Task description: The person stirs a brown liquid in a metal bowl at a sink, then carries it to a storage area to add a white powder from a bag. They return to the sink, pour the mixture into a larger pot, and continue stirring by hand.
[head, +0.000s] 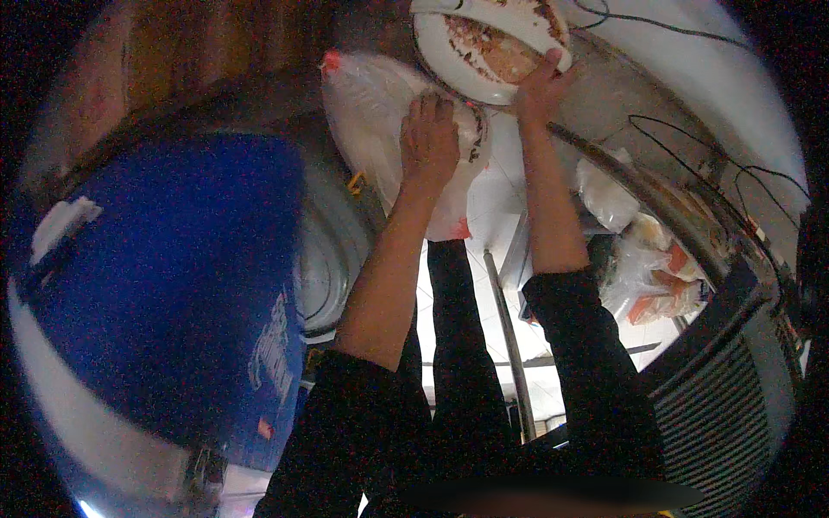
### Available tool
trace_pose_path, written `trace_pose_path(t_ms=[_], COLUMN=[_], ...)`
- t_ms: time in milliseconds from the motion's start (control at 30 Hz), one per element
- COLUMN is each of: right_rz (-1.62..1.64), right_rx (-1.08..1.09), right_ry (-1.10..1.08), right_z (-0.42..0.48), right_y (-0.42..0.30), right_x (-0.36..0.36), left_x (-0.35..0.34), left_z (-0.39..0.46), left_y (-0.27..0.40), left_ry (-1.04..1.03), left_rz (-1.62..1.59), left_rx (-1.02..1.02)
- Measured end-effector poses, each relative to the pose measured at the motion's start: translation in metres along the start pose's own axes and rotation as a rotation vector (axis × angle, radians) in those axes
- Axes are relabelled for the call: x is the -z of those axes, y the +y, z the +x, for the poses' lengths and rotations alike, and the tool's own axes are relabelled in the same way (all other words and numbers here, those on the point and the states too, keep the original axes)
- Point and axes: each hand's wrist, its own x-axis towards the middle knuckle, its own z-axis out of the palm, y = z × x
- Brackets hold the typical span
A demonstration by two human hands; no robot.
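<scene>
My left hand [431,139] grips a whitish, translucent plastic bag [366,110], back of the hand up and fingers bent over it. Red shows at two of the bag's corners, and a curved edge with dark brown specks lies just right of the hand. With my right hand [544,90], I hold the right rim of a white bowl [440,61], tilted beyond the bag. Brown food matter or residue coats the bowl's inside. A broad white band crosses over it; I cannot tell whether that is a second dish. The bowl's far side is cut off.
A large blue drum or bin [181,272] stands at left, beside a grey round basin [324,259]. Filled plastic bags [647,278] sit low at right near a metal bar [641,188]. Dark cables [686,136] cross the right side. White floor tiles [544,395] show below.
</scene>
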Motion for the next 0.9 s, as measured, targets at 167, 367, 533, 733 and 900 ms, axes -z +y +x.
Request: trace_pose_path(t_ms=[167,367,533,733,900], right_rz=[-0.008,-0.913,-0.903,-0.704,-0.950], right_rx=[0.164,0.505,0.680,0.998,0.825], right_ry=[-0.021,0.194,0.063,-0.391,-0.660], right_z=[0.015,0.141,0.095,0.060,0.028], right_y=[0.015,0.130,0.060,-0.079,-0.109], right_x=[-0.001,0.017,0.005,-0.028,-0.034], left_x=[0.000,-0.003,0.005,0.002,0.002], left_z=[-0.013,-0.008,-0.019,-0.011,-0.025], left_y=[0.007,0.028,0.011,0.014,0.016], left_ry=[0.049,0.094,-0.010,-0.201,-0.159], left_rz=[0.045,0.009,0.018,-0.001,-0.051], left_rx=[0.050,0.043,0.149,0.205,0.209])
